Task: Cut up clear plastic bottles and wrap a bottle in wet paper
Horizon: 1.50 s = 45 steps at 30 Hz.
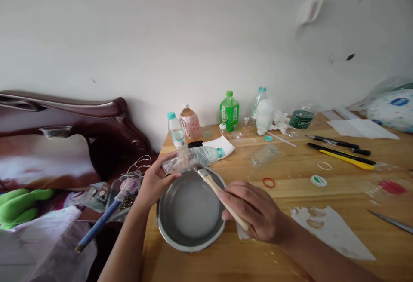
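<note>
My left hand (160, 178) is closed round the base end of a clear plastic bottle (196, 157), which lies sideways above the far rim of a metal bowl (166, 240). Its teal cap points right. Between the fingers of my right hand (253, 209) is the wooden handle of a flat paintbrush (213, 184). The bristles meet the underside of the bottle, partly hidden there. Cloudy whitish liquid (195, 206) fills the lower part of the bowl.
Along the wall stand a green bottle (229, 112), a pink-labelled bottle (189, 123) and a white-covered bottle (264, 116). To the right lie a yellow cutter (350, 158), torn paper (335, 232) and a pointed metal blade (392, 221). A blue-handled stick (103, 219) juts out left of the table.
</note>
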Motion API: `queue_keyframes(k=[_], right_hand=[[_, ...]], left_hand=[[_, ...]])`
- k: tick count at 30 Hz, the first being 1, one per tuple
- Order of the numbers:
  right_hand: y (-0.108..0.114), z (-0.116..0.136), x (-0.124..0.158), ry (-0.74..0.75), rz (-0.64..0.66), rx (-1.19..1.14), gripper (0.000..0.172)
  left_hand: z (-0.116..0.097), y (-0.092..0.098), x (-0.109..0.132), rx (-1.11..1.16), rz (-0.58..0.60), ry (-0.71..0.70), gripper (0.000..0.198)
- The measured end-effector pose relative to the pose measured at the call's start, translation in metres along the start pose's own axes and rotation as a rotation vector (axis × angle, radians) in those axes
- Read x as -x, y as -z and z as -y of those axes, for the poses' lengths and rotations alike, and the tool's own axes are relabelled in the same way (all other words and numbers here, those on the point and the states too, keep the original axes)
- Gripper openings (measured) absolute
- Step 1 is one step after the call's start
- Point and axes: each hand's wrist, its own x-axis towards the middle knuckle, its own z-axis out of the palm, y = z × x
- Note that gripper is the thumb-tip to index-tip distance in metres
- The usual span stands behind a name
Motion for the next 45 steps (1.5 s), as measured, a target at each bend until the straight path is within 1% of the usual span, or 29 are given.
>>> queue_keyframes(k=[2,5,9,11,14,17,18,20,22,26,28,30,32,35,37,42,45], right_hand=[[0.0,0.0,0.0,0.005,-0.004,-0.004,0.04],[0.001,0.0,0.001,0.008,0.0,-0.004,0.04],[0.002,-0.001,0.002,-0.001,0.002,-0.009,0.039],[0.002,0.0,0.002,0.006,-0.004,-0.001,0.04],[0.002,0.0,0.001,0.017,-0.006,0.009,0.04],[0.002,0.001,-0.002,0.021,-0.002,0.027,0.038],[0.003,0.001,-0.002,0.023,-0.007,0.033,0.037],[0.004,0.001,-0.003,0.022,-0.015,0.039,0.037],[0.004,0.001,-0.003,0.023,-0.023,0.041,0.037],[0.004,0.001,-0.001,0.033,-0.019,0.054,0.038],[0.004,0.001,-0.001,0.03,-0.018,0.063,0.038],[0.004,0.001,-0.002,0.025,-0.028,0.07,0.039],[0.004,0.001,-0.003,0.023,-0.034,0.069,0.039],[0.004,0.001,-0.004,0.029,-0.032,0.06,0.037],[0.003,0.001,-0.003,0.027,-0.027,0.058,0.036],[0.003,0.002,-0.003,0.028,-0.008,0.05,0.037],[0.004,0.002,-0.005,0.034,-0.02,0.061,0.033]], left_hand=[[0.001,0.002,0.0,-0.007,0.065,-0.026,0.054],[0.001,0.004,0.001,-0.012,0.118,-0.06,0.052],[-0.001,0.005,0.003,0.012,0.178,-0.01,0.05],[0.0,0.005,0.003,0.037,0.2,-0.028,0.049],[0.0,0.004,0.001,0.022,0.184,-0.128,0.04],[-0.002,0.004,0.001,-0.063,0.128,-0.174,0.031],[-0.004,0.004,0.001,-0.086,0.11,-0.167,0.032],[-0.006,0.003,0.001,-0.105,0.083,-0.138,0.042],[-0.008,0.003,0.002,-0.104,0.077,-0.124,0.049],[-0.009,0.003,0.0,-0.114,0.092,-0.185,0.041],[-0.009,0.003,-0.001,-0.107,0.096,-0.192,0.039],[-0.008,0.004,-0.001,-0.086,0.091,-0.164,0.039],[-0.007,0.005,0.001,-0.061,0.1,-0.097,0.039],[-0.007,0.006,0.004,0.002,0.145,0.016,0.037],[-0.008,0.005,0.005,0.037,0.163,0.029,0.036],[-0.008,0.003,0.002,0.026,0.144,-0.109,0.028],[-0.006,0.002,0.002,-0.051,0.081,-0.149,0.019]])
